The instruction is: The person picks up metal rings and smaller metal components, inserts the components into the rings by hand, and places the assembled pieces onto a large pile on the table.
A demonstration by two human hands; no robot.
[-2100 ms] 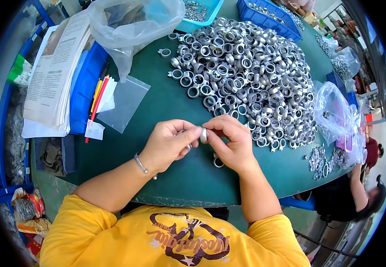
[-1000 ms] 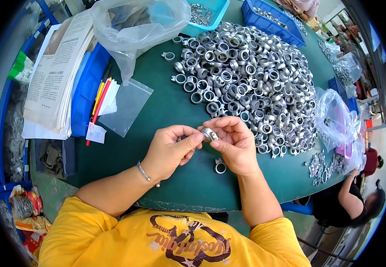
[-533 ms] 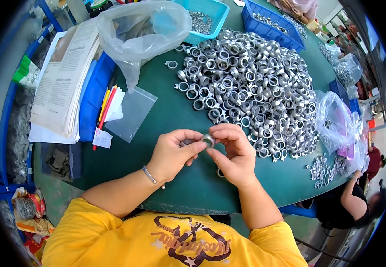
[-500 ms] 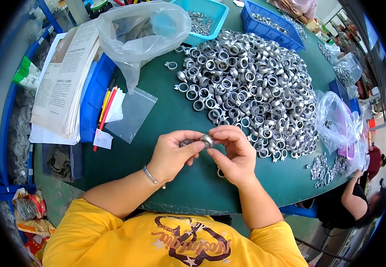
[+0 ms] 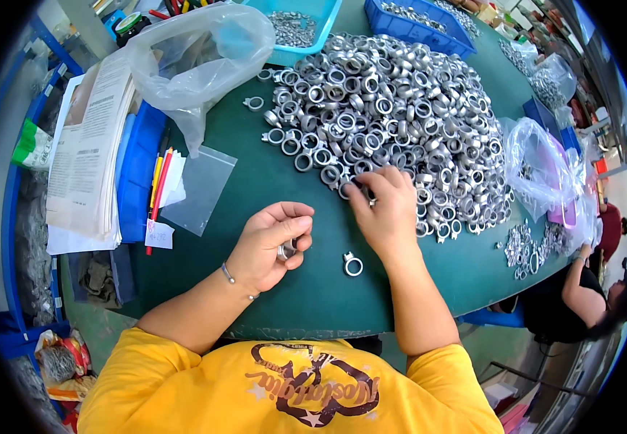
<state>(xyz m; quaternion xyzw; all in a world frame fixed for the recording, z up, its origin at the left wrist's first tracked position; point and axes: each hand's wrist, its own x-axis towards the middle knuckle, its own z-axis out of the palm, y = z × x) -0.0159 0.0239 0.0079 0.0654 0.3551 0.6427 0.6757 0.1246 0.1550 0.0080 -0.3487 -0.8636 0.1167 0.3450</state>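
We see a lone ring (image 5: 353, 267) lying flat just right of the frame's centre, its small lug pointing toward the top and slightly left, so its long axis runs nearly up and down. Left of it, the left hand (image 5: 266, 249) is curled around a metal ring (image 5: 284, 251); fingers cover most of it, so we cannot make out its direction. The right hand (image 5: 388, 210) sits at the lower-left border of the ring pile (image 5: 429, 137), thumb and fingers spread apart; we cannot tell whether it grips anything there. Upper rings hide those beneath, and the frame's top cuts off the turquoise basket (image 5: 291, 56). We find bare green tabletop (image 5: 313, 307) from the lone ring down to the curved near edge, lower middle, and between the left hand and the flat transparent bag (image 5: 201, 192), left of centre.
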